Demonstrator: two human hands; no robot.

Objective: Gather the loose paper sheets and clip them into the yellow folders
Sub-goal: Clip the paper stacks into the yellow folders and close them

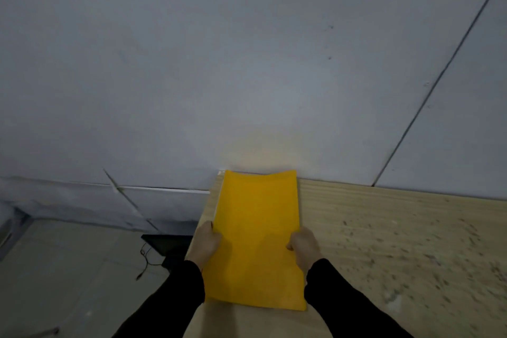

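Head view: yellow folder (pixel 258 239) lies closed on the counter (pixel 384 241), at its far left corner, the far end touching the wall (pixel 247 63) and bent up a little. Left grip (pixel 207 241) is curled round the folder's left long edge and right grip (pixel 303 245) round the right one, both w/ fingers closed on it. A thin white line (pixel 219 173) shows at the left edge (prob. sheets inside; clipped or not, I cannot tell). No loose sheets and no other folders are in view. By my judgement this folder is approx. finished; how many remain is not visible.
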